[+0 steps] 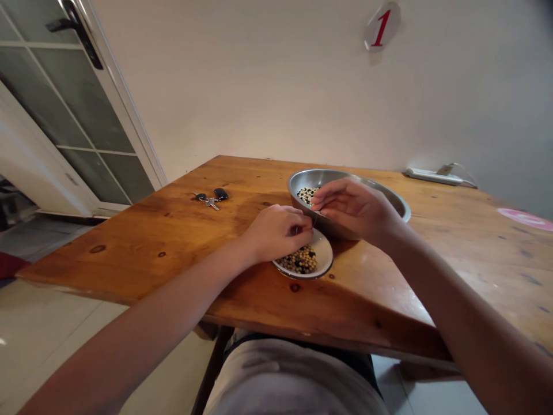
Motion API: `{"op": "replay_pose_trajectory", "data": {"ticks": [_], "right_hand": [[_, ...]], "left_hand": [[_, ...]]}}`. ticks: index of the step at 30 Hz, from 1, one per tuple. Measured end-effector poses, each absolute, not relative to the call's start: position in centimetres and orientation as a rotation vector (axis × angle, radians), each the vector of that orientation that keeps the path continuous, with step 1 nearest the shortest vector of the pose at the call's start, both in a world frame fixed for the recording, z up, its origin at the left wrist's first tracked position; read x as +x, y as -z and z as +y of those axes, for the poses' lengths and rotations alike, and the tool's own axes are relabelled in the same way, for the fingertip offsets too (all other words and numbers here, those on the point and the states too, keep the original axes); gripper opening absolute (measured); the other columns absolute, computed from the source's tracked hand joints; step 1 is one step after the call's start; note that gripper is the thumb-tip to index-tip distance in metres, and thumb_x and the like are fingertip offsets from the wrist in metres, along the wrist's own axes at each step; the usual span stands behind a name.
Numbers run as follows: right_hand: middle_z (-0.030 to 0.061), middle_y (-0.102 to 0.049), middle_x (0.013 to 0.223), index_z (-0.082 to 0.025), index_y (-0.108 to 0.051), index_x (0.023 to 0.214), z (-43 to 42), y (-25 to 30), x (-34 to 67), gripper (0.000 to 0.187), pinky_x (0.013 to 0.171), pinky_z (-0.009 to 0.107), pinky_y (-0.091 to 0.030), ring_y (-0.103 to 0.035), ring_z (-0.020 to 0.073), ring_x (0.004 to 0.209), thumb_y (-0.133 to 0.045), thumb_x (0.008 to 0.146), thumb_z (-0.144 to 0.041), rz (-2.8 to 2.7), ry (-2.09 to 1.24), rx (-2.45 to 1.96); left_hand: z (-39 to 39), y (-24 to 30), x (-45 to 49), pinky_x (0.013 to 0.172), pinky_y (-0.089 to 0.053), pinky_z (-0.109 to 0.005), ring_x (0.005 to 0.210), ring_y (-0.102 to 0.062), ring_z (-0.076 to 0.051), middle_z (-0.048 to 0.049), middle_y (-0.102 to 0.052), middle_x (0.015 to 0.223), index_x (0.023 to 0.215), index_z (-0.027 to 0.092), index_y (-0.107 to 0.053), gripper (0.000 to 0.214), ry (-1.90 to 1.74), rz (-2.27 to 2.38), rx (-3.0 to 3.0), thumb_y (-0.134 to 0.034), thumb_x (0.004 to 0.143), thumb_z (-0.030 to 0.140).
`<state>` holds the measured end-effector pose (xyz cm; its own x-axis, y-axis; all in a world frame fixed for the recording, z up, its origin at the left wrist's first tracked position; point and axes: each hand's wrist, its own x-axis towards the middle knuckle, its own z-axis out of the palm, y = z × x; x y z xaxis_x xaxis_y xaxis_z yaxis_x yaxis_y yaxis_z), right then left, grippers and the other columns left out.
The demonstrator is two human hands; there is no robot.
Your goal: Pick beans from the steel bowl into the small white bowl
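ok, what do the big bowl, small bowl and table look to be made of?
Big bowl: likely stainless steel; grey, with a soft metallic sheen.
Small bowl: white, smooth, dark rim line; maybe enamelled metal, ceramic possible.
Table: wood, probably varnished; knots show and the surface shines.

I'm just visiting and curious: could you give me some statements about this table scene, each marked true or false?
1. The left hand is at the small white bowl. True.
2. The right hand is at the large metal bowl. True.
3. The keys lie in the small white bowl. False: the keys lie on the wooden table.
4. Both bowls hold light and dark beans. True.
5. The wall sign shows a blue 7. False: the wall sign shows a red 1.
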<state>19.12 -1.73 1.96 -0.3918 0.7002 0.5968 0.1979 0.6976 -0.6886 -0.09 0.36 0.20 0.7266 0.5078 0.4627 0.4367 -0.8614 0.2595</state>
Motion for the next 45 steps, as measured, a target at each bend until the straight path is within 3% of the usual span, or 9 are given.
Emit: {"op": "replay_pose_trajectory", "data": {"ticks": [22,34,40,45], "right_hand": [[0.0034,-0.068,0.093,-0.021,-0.062,0.099,-1.94,-1.73,19.05,0.020,0.080,0.032,-0.057,-0.067,0.0168,0.088,-0.061,0.081,-0.013,-2.022,-0.493,-0.753],[0.0041,-0.067,0.096,-0.022,-0.064,0.098,-2.02,-1.73,19.00,0.019,0.082,0.035,-0.056,-0.066,0.0190,0.090,-0.058,0.081,-0.015,-2.054,-0.352,-0.828],[0.0037,-0.065,0.110,-0.024,-0.063,0.105,-2.29,-1.89,18.79,0.022,0.090,0.035,-0.053,-0.062,0.0190,0.103,-0.054,0.086,-0.018,-2.071,-0.393,-0.796],[0.0055,-0.067,0.106,-0.022,-0.065,0.102,-1.99,-2.02,18.78,0.019,0.080,0.034,-0.055,-0.063,0.0207,0.100,-0.058,0.085,-0.024,-1.973,-0.282,-0.932]], "left_hand": [[0.38,-0.31,-0.17,0.067,-0.038,-0.025,0.065,-0.052,-0.012,0.0008,-0.057,0.064,0.061,0.016,-0.055,0.024,-0.780,0.796,2.677,-0.046,0.081,0.025],[0.32,-0.32,-0.18,0.062,-0.038,-0.023,0.063,-0.052,-0.011,0.0018,-0.057,0.062,0.063,0.016,-0.059,0.022,-0.838,0.843,2.572,-0.047,0.081,0.021],[0.31,-0.37,-0.18,0.063,-0.038,-0.024,0.065,-0.054,-0.012,0.0000,-0.060,0.065,0.063,0.016,-0.060,0.025,-0.869,0.873,2.588,-0.045,0.083,0.023],[0.22,-0.44,-0.08,0.062,-0.036,-0.025,0.061,-0.051,-0.012,0.0008,-0.057,0.061,0.059,0.016,-0.055,0.026,-0.856,0.914,2.607,-0.047,0.083,0.024]]}}
